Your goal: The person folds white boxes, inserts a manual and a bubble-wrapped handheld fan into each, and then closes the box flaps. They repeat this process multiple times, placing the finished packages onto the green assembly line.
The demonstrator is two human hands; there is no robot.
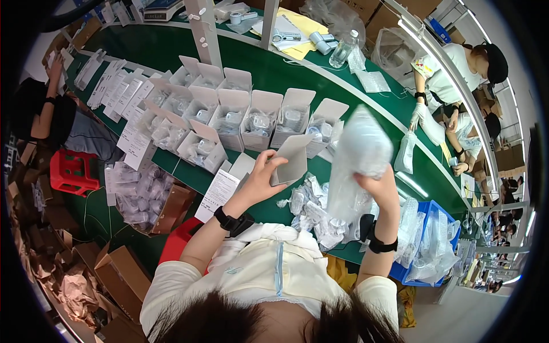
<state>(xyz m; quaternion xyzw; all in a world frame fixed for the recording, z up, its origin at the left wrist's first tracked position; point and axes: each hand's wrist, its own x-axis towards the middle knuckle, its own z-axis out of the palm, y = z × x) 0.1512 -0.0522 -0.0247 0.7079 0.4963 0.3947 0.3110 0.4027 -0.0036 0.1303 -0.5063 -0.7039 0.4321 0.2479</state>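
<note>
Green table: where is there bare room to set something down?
The green strip beyond the open white boxes, on both sides of the metal post, is mostly bare. Crowded: the near side, where crumpled plastic packaging lies between the left hand and right hand; the blue bin at right is full.

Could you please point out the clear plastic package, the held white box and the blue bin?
Clear plastic package [359,155]: head view, middle.
Held white box [294,157]: head view, broad panel.
Blue bin [398,272]: head view, near rim.
</note>
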